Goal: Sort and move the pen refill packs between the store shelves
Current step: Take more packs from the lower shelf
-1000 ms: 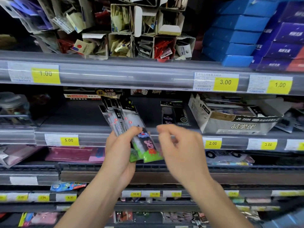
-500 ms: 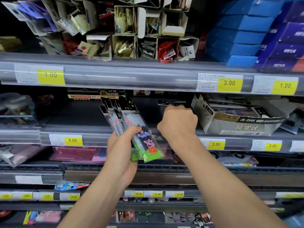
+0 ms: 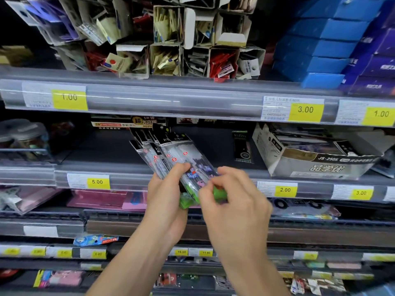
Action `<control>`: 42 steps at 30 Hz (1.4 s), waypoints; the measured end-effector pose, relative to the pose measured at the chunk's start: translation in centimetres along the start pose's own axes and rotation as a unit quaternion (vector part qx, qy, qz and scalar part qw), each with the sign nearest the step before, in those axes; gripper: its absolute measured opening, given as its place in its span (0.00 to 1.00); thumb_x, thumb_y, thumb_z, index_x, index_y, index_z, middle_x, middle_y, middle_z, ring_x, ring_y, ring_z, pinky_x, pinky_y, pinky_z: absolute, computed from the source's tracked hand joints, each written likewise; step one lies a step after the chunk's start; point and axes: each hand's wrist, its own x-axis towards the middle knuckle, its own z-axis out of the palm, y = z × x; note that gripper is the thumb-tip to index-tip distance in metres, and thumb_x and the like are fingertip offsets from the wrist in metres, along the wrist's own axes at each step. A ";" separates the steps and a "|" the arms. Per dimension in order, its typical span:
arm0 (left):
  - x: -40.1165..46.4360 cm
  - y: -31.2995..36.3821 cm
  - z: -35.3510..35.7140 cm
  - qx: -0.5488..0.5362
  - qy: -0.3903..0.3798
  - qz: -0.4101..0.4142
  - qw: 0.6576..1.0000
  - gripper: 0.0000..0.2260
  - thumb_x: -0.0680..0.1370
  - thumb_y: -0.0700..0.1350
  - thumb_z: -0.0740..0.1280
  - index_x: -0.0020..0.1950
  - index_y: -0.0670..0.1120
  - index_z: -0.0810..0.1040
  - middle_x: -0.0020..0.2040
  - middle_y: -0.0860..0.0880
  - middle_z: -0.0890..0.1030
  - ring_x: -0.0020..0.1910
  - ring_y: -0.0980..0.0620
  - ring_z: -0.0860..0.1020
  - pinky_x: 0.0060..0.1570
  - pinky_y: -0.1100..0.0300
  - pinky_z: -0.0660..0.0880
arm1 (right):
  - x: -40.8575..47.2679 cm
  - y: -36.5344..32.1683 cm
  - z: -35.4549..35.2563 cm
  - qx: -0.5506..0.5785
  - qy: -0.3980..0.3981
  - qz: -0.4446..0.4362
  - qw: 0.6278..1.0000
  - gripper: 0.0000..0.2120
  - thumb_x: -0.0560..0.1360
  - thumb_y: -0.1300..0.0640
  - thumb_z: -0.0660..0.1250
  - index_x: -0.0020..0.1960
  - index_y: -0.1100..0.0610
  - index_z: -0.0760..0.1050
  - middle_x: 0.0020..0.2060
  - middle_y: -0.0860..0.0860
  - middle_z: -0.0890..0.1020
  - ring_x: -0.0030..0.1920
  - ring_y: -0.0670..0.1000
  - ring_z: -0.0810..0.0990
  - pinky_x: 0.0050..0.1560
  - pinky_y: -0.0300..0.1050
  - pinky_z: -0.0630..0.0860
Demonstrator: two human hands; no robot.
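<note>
refill packs (image 3: 171,161): fanned bundle held up before the middle shelf (image 3: 128,174)
left hand (image 3: 165,201): fingers curled round the bundle's lower end
right hand (image 3: 233,204): fingertips pinching the front pack's green bottom

Refill packs' (image 3: 171,159) lower ends behind hands (image 3: 233,201)
</note>
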 end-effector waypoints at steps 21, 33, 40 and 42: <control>-0.3 -0.1 -0.9 -0.014 -0.043 0.002 0.999 0.33 0.63 0.44 0.75 0.69 0.39 0.78 0.53 0.36 0.87 0.43 0.44 0.87 0.35 0.53 0.82 | 9.5 7.4 5.9 -0.189 -0.262 0.191 0.927 0.17 0.81 0.46 0.63 0.61 0.56 0.78 0.64 0.59 0.78 0.68 0.61 0.72 0.64 0.51 0.71; -1.3 0.0 -1.4 -0.009 -0.031 -0.021 0.999 0.33 0.66 0.44 0.74 0.71 0.41 0.77 0.64 0.35 0.83 0.52 0.41 0.85 0.40 0.49 0.84 | 10.3 6.8 5.9 -0.175 -0.311 0.241 0.903 0.29 0.77 0.45 0.72 0.69 0.59 0.68 0.66 0.62 0.75 0.67 0.64 0.74 0.61 0.52 0.74; -1.8 0.3 -1.7 -0.009 -0.018 -0.029 0.999 0.24 0.75 0.40 0.72 0.71 0.41 0.77 0.64 0.35 0.83 0.56 0.38 0.84 0.36 0.51 0.83 | 11.6 6.6 5.0 -0.199 -0.379 0.272 0.862 0.29 0.75 0.48 0.70 0.71 0.57 0.68 0.69 0.61 0.72 0.68 0.63 0.74 0.64 0.52 0.73; -1.9 0.3 -1.9 -0.004 -0.013 -0.027 1.000 0.25 0.75 0.40 0.72 0.72 0.41 0.77 0.64 0.35 0.83 0.55 0.39 0.84 0.36 0.52 0.83 | 11.7 6.5 5.0 -0.216 -0.393 0.275 0.851 0.31 0.75 0.48 0.68 0.74 0.57 0.65 0.72 0.62 0.67 0.70 0.64 0.70 0.67 0.53 0.71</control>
